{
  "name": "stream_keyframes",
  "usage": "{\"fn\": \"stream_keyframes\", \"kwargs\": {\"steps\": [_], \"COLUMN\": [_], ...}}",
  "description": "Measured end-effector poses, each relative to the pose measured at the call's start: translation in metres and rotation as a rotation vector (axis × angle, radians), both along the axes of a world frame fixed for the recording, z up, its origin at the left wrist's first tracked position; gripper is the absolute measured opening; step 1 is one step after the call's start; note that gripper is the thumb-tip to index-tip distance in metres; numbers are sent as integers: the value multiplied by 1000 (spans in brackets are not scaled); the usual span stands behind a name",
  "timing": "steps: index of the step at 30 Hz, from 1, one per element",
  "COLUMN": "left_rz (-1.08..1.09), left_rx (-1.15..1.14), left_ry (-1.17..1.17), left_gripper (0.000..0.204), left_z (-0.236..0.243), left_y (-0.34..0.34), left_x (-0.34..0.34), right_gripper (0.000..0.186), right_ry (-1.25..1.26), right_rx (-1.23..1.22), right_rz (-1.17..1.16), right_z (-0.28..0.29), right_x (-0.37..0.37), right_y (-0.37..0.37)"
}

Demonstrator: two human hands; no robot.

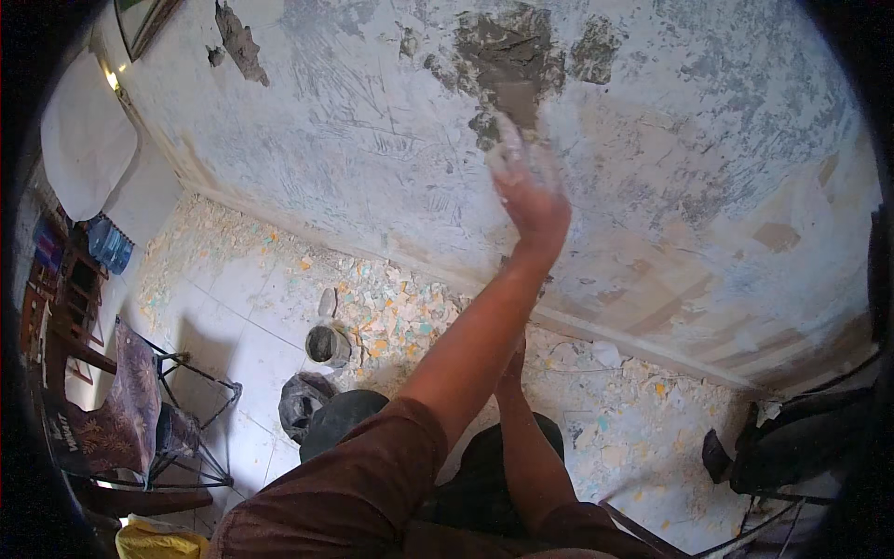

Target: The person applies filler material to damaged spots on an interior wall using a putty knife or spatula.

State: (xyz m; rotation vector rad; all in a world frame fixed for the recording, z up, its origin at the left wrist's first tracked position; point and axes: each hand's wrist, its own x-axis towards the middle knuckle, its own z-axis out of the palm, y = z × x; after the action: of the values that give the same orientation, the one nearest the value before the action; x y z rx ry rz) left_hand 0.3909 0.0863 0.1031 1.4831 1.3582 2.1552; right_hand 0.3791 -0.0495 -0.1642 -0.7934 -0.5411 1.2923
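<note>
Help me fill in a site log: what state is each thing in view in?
Wall, patchy and scraped
Dark grey patch, unevenly spread
Left hand, by the patch's lower edge, blurred
Right hand, mostly hidden
Container, open, grey material inside
Black bag, crumpled
Floor, strewn with chips

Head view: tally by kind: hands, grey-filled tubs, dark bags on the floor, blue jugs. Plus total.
Hands: 2 (left hand, blurred; right hand, mostly hidden)
Grey-filled tub: 1
Dark bag: 1
Blue jug: 1
Total: 5
</note>
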Motion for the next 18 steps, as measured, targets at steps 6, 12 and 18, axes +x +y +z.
{"fn": "stream_keyframes", "kwargs": {"steps": [6,12,18], "left_rz": [135,40,163], "left_rx": [-89,-131,83], "left_ry": [-123,-56,-139], "left_gripper": [61,66,60], "left_z": [21,3,17], "left_y": [29,1,12], "left_x": [-29,13,-33], "right_gripper": [49,40,57], "right_ry": [-118,493,3], "right_rx": [-13,-63,86], "right_rz": [57,99,95], "right_z": [39,-36,36], "right_x": [-12,6,-6], "right_y": [-10,-14,-2]}}
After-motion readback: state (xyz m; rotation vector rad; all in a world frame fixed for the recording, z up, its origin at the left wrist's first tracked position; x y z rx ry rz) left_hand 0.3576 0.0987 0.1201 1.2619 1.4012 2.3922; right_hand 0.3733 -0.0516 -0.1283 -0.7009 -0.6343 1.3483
